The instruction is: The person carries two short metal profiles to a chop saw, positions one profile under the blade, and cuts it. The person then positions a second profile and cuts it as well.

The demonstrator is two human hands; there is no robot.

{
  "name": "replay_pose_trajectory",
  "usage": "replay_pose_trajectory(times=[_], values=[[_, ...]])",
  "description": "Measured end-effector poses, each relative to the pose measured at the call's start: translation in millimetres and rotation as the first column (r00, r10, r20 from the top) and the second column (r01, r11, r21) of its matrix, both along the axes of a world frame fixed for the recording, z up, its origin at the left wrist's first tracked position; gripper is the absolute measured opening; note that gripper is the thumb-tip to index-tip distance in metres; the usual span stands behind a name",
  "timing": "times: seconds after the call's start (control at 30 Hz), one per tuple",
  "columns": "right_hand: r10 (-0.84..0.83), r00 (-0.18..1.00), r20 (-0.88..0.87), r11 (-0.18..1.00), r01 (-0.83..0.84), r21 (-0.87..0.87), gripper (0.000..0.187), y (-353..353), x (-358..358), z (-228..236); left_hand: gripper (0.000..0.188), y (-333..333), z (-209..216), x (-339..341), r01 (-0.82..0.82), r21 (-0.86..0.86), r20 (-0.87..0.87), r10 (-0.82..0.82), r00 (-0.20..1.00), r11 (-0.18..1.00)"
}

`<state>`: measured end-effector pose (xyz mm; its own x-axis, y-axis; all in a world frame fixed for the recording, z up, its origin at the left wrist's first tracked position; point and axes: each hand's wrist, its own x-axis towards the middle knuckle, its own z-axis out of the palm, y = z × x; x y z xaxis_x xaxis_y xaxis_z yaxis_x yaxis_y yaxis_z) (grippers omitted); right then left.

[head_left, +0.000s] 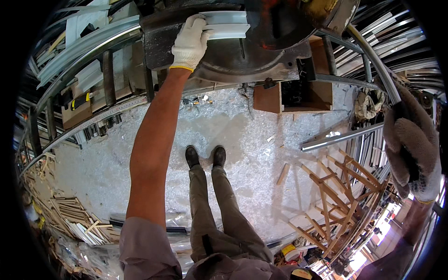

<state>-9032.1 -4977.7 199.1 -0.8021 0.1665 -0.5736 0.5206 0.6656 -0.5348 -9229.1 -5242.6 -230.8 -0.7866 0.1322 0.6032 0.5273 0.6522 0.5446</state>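
Reaching forward, left hand (190,43) touches profile (228,31); right hand (415,142) clasps lever (385,75)

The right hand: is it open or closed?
Closed: the gloved right hand wraps around a dark grip at the end of a silver bar.

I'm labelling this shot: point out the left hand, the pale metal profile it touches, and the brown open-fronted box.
Left hand (190,42): head view, back of the hand.
Pale metal profile (229,32): head view, its lower strip.
Brown open-fronted box (268,98): head view, its left panel.
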Motion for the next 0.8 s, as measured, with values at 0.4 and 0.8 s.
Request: replay_pose_trajectory(times=[0.4, 0.8], values=[[0.058, 0.998, -0.032, 0.998, -0.057, 0.021, 0.074, -0.4, 0.7, -5.0, 0.027, -2.3, 2.0, 4.5, -0.004, -0.008, 0.067, 0.005, 0.998, 1.0], [-0.025, 0.999, -0.046, 1.0, 0.026, 0.017, 0.076, -8.9, 4.7, -7.9, 0.03, -0.6, 5.3, 4.4, -0.06, 0.001, 0.037, 0.06, 0.998, 0.998]])
